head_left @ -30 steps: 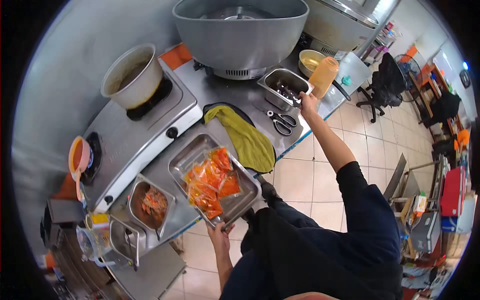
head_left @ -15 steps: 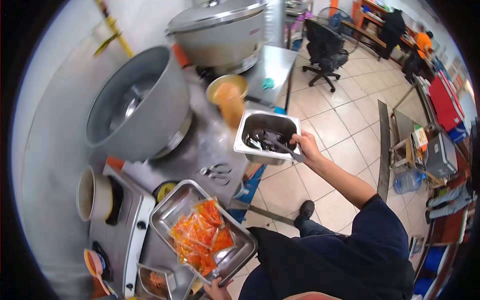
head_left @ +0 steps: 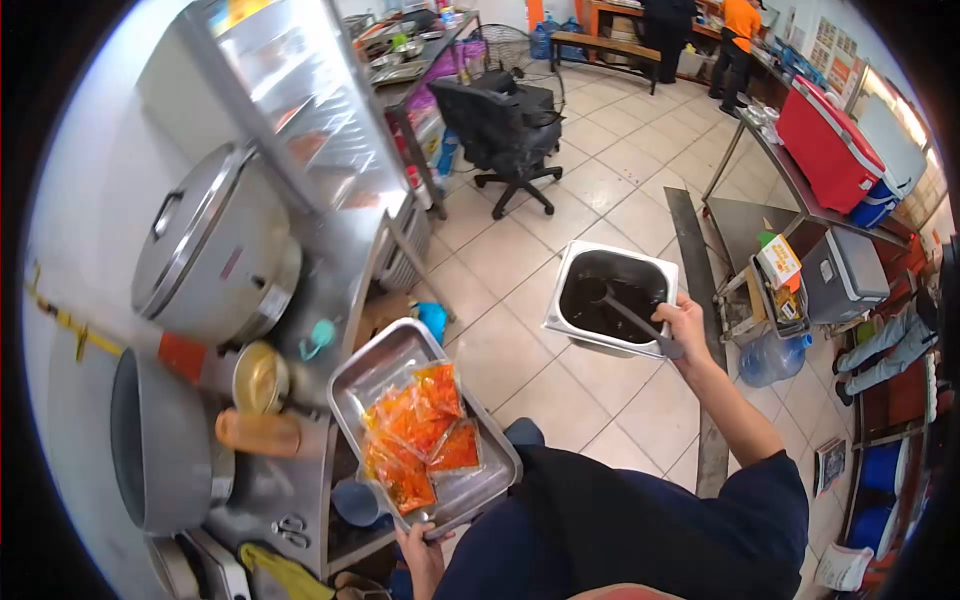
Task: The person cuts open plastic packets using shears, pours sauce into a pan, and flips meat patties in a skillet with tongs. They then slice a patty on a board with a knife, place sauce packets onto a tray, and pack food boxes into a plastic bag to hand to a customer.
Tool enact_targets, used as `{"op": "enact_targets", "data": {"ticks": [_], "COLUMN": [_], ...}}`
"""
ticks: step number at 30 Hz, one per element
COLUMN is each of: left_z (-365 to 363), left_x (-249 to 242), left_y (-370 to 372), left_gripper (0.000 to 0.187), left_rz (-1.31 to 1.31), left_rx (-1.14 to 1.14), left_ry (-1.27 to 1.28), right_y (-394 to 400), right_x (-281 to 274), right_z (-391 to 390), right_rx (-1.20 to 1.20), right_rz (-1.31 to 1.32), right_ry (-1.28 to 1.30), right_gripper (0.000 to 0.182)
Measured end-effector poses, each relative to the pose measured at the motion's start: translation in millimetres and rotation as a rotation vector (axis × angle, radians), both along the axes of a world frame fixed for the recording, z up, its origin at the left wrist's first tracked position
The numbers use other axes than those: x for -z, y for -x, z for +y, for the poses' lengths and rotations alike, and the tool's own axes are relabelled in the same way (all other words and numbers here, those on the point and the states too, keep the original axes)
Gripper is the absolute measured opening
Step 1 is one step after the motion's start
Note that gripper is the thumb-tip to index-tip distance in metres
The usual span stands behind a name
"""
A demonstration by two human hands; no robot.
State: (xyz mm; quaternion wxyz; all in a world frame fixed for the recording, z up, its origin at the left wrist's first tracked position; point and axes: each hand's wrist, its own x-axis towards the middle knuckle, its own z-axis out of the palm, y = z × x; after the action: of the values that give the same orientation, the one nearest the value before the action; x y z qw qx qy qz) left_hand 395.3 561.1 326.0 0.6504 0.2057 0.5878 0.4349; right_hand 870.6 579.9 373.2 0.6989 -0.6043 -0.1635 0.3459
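Note:
My right hand [head_left: 684,326] grips the near right rim of a deep steel pan [head_left: 612,300] held over the floor. Dark liquid lies in the pan, and a dark-handled utensil [head_left: 635,318] leans in it, its handle under my fingers. At the lower left, my left hand [head_left: 420,556] is closed on the lower edge of a shallow steel tray [head_left: 497,462]. Several clear bags of orange-red food [head_left: 415,420] lie in that tray. A metal handle end shows beside my left fingers.
On the left, a steel counter [head_left: 290,490] carries a large lidded cooker [head_left: 215,250], a grey pot [head_left: 165,440], a bowl [head_left: 260,378] and scissors [head_left: 291,531]. A black chair [head_left: 500,135] stands ahead. Coolers [head_left: 825,140] are right. Two people [head_left: 738,45] stand far back.
The view has turned and moved away from the stove side. Both pan and tray have come along in my hands, now over the floor and counter's edge. The fridge has come into view.

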Motion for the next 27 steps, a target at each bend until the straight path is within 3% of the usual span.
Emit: {"op": "enact_targets", "data": {"ticks": [7, 11, 13, 15, 18, 22, 27], "left_z": [210, 331, 376, 423, 488, 561, 638], "left_x": [-12, -5, -12, -17, -13, 1, -15], "left_y": [-238, -396, -487, -572, -693, -835, -977], "left_gripper": [0.048, 0.045, 0.042, 0.035, 0.032, 0.033, 0.046], "left_rz": [-0.001, -0.140, -0.112, -0.194, -0.253, -0.283, -0.258], "left_rx": [0.260, 0.515, 0.512, 0.612, 0.680, 0.716, 0.553], "left_ry": [-0.158, -0.241, -0.165, -0.155, -0.093, -0.085, -0.075], "right_y": [-227, -326, -408, -460, -533, -664, -840], "right_x": [-4, -26, 5, -5, -14, 16, 26], "right_z": [36, 64, 59, 78, 110, 147, 250], "right_rx": [0.274, 0.527, 0.648, 0.590, 0.656, 0.637, 0.633], "right_rz": [-0.130, -0.178, -0.239, -0.194, -0.189, -0.252, -0.258], "right_ry": [0.078, 0.128, 0.178, 0.100, 0.195, 0.269, 0.257], "right_gripper": [0.016, 0.014, 0.012, 0.011, 0.014, 0.014, 0.015]}}
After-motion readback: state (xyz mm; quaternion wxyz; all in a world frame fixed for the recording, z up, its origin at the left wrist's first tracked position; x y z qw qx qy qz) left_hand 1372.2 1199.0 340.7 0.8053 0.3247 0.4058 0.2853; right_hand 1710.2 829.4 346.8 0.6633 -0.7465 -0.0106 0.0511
